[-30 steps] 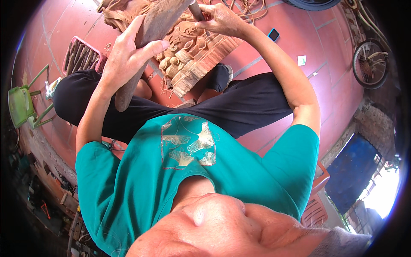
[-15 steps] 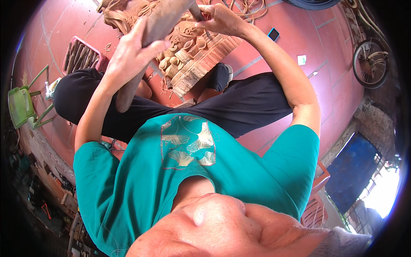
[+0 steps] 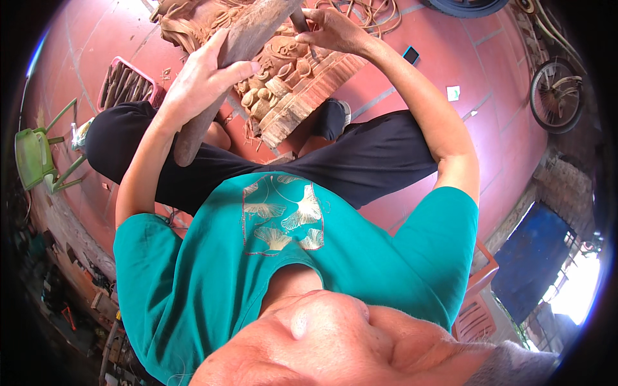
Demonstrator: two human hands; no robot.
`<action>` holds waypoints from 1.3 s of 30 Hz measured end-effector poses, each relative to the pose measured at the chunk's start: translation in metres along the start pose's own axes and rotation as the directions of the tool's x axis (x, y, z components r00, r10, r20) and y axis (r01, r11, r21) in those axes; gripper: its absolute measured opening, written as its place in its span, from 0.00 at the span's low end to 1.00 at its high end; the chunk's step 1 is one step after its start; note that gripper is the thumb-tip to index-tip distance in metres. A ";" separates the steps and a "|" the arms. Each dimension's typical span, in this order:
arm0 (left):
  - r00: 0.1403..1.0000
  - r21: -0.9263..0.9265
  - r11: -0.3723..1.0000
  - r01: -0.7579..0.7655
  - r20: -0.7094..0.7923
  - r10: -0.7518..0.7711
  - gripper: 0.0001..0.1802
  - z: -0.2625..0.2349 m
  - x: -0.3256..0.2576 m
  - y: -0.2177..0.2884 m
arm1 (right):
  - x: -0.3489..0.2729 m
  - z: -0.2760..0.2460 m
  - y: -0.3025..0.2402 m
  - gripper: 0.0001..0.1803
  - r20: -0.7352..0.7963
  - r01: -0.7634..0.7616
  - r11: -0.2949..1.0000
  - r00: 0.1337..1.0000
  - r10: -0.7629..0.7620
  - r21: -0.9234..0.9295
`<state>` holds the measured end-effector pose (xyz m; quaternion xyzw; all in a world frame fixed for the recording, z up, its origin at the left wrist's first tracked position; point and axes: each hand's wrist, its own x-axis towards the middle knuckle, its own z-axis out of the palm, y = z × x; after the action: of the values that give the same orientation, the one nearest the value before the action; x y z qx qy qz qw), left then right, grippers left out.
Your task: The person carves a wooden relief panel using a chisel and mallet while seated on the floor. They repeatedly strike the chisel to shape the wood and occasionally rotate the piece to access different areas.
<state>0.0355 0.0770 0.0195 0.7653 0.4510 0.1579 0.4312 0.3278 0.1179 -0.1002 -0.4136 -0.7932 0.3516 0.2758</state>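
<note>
The left grip (image 3: 203, 80) is closing round the middle of a wooden club (image 3: 254, 29), the thumb reaching across it and some of the fingers hiding from view. The club is looking thick, long and brown-grey, its rounded lower end pointing back toward the person. The right grip (image 3: 335, 32) is pinching a slim dark tool (image 3: 299, 20) between thumb and fingers; whether the tool's lower end is touching wood, the view is not showing clearly.

Beneath both, a carved wood piece (image 3: 280, 87) is lying over the red tiled floor (image 3: 502, 135), in front of the person's legs and well in from the floor's left and right edges. Its wood is showing a warm orange-brown, paler along the near end. Rounded knobs, small cup-like hollows and curling scrolls are crowding its face, while straight stepped ridges are running along its right side. Flowing, fold-like carving is spreading at its far left.

Farther out, a pink-rimmed basket (image 3: 154, 93) of dark rods is standing to the left, and a green chair (image 3: 32, 157) is sitting near the floor's left edge. A dark blue-edged device (image 3: 411, 55) is lying right of the carving, and a bicycle wheel (image 3: 557, 96) is standing by the floor's right edge.
</note>
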 end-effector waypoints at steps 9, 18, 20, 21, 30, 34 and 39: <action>0.995 -0.212 0.976 -0.047 -0.093 0.027 0.27 -0.001 -0.003 0.004 | -0.002 -0.026 -0.008 0.15 0.011 -0.078 0.996 0.997 0.078 0.035; 0.995 -0.201 0.977 -0.066 -0.092 0.049 0.28 -0.001 0.000 0.007 | -0.004 -0.027 -0.017 0.11 -0.015 -0.109 0.989 0.994 0.111 0.101; 0.994 -0.193 0.978 -0.073 -0.090 0.057 0.28 -0.001 0.000 0.008 | -0.003 -0.028 -0.013 0.11 0.014 -0.137 0.987 0.991 0.136 0.085; 0.994 -0.192 0.979 -0.076 -0.090 0.059 0.28 -0.001 0.000 0.008 | -0.003 -0.028 -0.012 0.11 0.028 -0.150 0.986 0.989 0.149 0.076; 0.997 -0.239 0.971 0.006 -0.069 -0.023 0.35 -0.008 0.000 0.018 | -0.005 -0.030 -0.011 0.11 0.072 -0.259 0.932 0.966 0.249 0.255; 0.998 -0.135 0.991 0.015 -0.055 -0.023 0.35 -0.002 0.007 0.013 | -0.001 -0.010 0.032 0.16 0.063 -0.151 0.982 0.987 0.145 0.114; 0.999 -0.017 0.999 0.041 0.003 -0.041 0.35 0.000 0.008 0.004 | 0.002 -0.001 0.029 0.21 0.034 -0.179 0.982 0.983 0.181 -0.065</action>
<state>0.0419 0.0833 0.0215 0.7522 0.4648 0.1518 0.4417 0.3406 0.1322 -0.1222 -0.4848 -0.7684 0.3587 0.2143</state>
